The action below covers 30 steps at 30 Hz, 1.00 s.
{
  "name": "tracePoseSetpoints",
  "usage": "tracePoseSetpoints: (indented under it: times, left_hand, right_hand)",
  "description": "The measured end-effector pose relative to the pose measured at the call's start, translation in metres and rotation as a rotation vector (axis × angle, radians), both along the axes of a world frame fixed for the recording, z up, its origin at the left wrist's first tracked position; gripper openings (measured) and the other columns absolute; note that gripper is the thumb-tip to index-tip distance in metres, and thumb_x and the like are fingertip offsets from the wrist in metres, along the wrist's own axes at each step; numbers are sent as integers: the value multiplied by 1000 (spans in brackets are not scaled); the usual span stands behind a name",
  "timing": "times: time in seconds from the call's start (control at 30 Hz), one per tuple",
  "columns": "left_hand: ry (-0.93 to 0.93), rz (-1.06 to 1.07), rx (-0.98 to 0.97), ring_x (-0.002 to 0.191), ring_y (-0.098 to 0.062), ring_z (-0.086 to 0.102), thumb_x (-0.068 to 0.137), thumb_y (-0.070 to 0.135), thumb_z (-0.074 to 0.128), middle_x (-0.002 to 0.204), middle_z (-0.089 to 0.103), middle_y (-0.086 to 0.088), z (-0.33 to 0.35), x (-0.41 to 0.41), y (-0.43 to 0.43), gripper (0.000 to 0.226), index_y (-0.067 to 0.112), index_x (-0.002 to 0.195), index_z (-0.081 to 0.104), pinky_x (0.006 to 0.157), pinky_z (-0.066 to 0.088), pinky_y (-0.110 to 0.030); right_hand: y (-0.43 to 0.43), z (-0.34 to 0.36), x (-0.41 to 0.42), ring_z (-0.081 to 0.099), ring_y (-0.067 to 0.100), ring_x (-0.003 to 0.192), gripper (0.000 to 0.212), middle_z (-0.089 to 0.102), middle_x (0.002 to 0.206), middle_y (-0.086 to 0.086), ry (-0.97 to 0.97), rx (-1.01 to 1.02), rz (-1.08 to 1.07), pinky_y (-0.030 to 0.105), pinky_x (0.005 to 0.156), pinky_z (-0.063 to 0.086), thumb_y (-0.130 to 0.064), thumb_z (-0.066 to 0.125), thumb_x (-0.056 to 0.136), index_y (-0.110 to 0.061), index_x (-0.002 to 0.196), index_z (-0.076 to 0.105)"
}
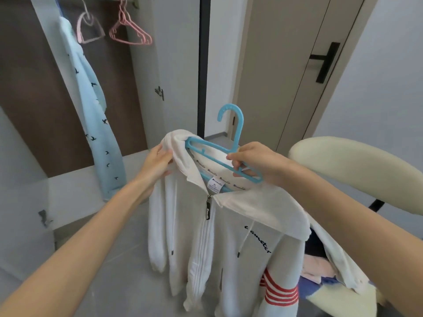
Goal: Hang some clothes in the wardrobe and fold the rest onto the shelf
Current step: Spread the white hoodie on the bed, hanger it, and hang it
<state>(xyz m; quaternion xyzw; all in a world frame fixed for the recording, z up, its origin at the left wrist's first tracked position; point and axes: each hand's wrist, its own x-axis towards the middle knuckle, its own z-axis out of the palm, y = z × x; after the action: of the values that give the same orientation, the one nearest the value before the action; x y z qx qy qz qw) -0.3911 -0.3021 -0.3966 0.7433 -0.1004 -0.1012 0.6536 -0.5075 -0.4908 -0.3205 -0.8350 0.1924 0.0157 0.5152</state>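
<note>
A white zip-up hoodie point(229, 229) with red sleeve stripes hangs in front of me, partly on a blue plastic hanger point(237, 131). My right hand point(254, 162) pinches the hanger's lower bar at its right end. My left hand point(158, 163) grips the hoodie's left shoulder fabric where it bunches over the hanger's left tip. The hanger's hook points up, free of any rail. The open wardrobe point(41, 92) stands at the left with a brown interior.
A light blue garment with dark bird prints point(96, 115) hangs in the wardrobe beside two empty pink hangers point(130, 30). A cream chair point(357, 170) at the right holds a pile of clothes point(315, 271). A door with a black handle point(325, 62) is behind.
</note>
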Motion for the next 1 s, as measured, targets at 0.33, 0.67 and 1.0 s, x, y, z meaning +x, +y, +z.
tracePoseSetpoints:
  times: [0.33,0.67,1.0]
  left_hand:
    - [-529,-402,452,123,0,33,86,56,36,120,49,15,142,-9,13,34,39,107,58,108,15,-27]
    - [-444,-520,490,83,-9,37,83,65,42,90,53,-13,274,-14,61,56,12,95,57,72,32,-15]
    - [-335,-321,217,78,-4,48,97,40,39,81,50,7,314,-8,95,38,6,87,52,75,39,-18]
  right_hand:
    - [46,152,61,44,16,64,26,46,69,6,-55,410,72,29,75,47,-12,49,98,-8,72,50]
    - [51,278,78,66,20,68,31,62,71,4,-106,400,231,21,71,50,-33,70,85,-10,100,57]
    - [75,262,77,57,12,57,29,55,51,-3,-73,528,111,20,63,46,-27,61,93,-14,71,47]
